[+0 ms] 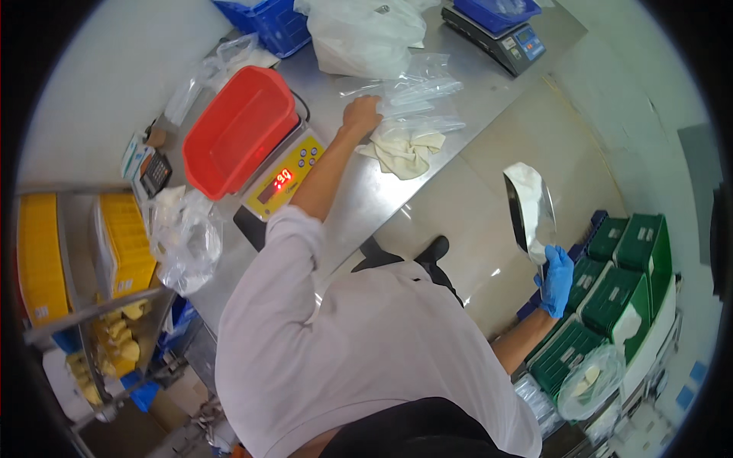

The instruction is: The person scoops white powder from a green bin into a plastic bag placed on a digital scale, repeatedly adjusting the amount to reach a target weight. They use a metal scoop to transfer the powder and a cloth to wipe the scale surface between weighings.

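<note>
My bare left hand (362, 114) reaches across the steel table to the edge of some clear plastic bags (421, 94). Its fingers are curled against the plastic; whether they pinch a bag is hidden. A crumpled cream cloth (408, 151) lies just below the bags. On my right hand (556, 281) is a blue glove, and it grips the handle of a metal scoop (531, 206) that carries white powder. The scoop is held out over the floor, away from the table. Left of my left forearm, a red plastic basin (243, 131) rests on a yellow-fronted digital scale (283, 177) with a lit red display.
A full white plastic bag (361, 37) and a blue crate (275, 26) stand at the back of the table. A second scale (509, 46) holds a blue tray. Green crates (615, 297) are stacked at right. Yellow bins (123, 243) and a calculator (156, 173) are at left.
</note>
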Demonstrator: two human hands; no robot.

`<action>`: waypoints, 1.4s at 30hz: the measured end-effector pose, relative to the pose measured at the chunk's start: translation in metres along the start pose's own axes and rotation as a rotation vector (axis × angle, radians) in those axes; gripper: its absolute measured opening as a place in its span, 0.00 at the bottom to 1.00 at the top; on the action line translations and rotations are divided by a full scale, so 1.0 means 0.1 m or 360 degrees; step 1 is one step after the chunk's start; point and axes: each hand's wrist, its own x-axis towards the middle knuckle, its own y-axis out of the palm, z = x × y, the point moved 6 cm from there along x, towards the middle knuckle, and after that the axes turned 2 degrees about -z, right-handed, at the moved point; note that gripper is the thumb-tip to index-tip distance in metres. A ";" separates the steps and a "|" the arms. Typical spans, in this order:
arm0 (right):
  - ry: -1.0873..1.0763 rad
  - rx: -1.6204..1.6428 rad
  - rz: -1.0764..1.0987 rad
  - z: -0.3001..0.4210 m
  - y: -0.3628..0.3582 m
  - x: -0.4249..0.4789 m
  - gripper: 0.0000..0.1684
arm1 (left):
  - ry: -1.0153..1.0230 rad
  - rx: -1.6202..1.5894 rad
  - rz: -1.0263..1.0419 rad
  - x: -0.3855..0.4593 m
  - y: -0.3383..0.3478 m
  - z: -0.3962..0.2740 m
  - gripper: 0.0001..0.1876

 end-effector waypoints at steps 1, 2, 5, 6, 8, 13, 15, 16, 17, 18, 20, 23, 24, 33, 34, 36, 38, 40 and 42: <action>-0.0026 -0.0025 0.0018 -0.04 -0.11 0.07 0.11 | -0.0148 0.0144 0.0142 0.07 0.19 0.06 0.11; -0.0001 -0.0080 -0.0008 -0.09 -0.25 0.15 0.10 | -0.0376 0.0291 0.0381 0.07 0.32 0.16 0.09; -0.0053 -0.0019 0.0085 -0.21 -0.66 0.42 0.12 | -0.0478 0.0345 0.0008 -0.03 -0.04 0.07 0.08; -0.0059 0.0025 -0.0090 -0.28 -0.83 0.52 0.12 | -0.0463 0.0318 -0.0182 -0.09 -0.24 -0.02 0.07; -0.0001 -0.0074 0.0001 -0.35 -1.08 0.76 0.12 | -0.0309 0.0160 -0.0627 -0.38 -0.68 -0.21 0.06; -0.0010 -0.0201 0.0143 -0.29 -1.40 1.26 0.16 | -0.0286 0.0317 -0.0749 -1.64 -0.72 -0.31 0.08; -0.0009 -0.0201 0.0056 -0.29 -1.48 1.35 0.17 | -0.0647 0.0478 -0.0594 -2.19 -0.42 -0.08 0.09; -0.0023 -0.0145 -0.0076 -0.29 -1.59 1.39 0.16 | -0.0654 0.0545 -0.0601 -2.47 -0.27 -0.09 0.11; 0.0082 -0.0030 -0.0123 -0.34 -1.68 1.41 0.16 | -0.0600 0.0531 -0.0625 -2.74 -0.12 -0.17 0.15; 0.0091 0.0011 -0.0146 -0.36 -1.80 1.45 0.16 | -0.1087 0.0394 -0.0200 -2.86 0.14 0.05 0.16; 0.0107 0.0142 -0.0268 -0.48 -1.98 1.54 0.17 | -0.0846 0.0003 -0.0602 -2.88 0.17 -0.03 0.17; 0.0176 0.0408 -0.0473 -0.77 -2.38 1.59 0.16 | -0.0997 0.0626 -0.0587 -2.71 0.10 -0.12 0.23; 0.0174 0.0491 -0.0546 -0.85 -2.53 1.64 0.16 | -0.1400 0.0262 -0.0594 -2.74 0.13 -0.03 0.24; 0.0246 0.0817 -0.1625 -2.70 -4.88 2.28 0.15 | -0.0564 -0.0010 -0.0432 -1.59 1.16 -2.25 0.19; 0.0201 0.0722 -0.1665 -2.95 -5.18 2.37 0.16 | -0.0476 -0.0056 -0.0374 -1.49 1.32 -2.59 0.19; 0.0272 0.0585 -0.1738 -3.50 -5.84 2.55 0.17 | -0.0345 -0.0119 -0.0232 -1.32 1.61 -3.28 0.19; 0.0477 0.0356 -0.1718 -4.10 -6.47 2.72 0.18 | -0.0253 -0.0161 -0.0115 -1.16 1.83 -3.89 0.18; 0.0762 -0.0037 -0.1945 -4.67 -7.10 2.97 0.18 | -0.0224 -0.0183 -0.0014 -1.08 1.99 -4.38 0.18; 0.0813 -0.0298 -0.1716 -5.20 -7.63 3.40 0.19 | -0.0233 -0.0180 0.0040 -1.02 2.07 -4.72 0.17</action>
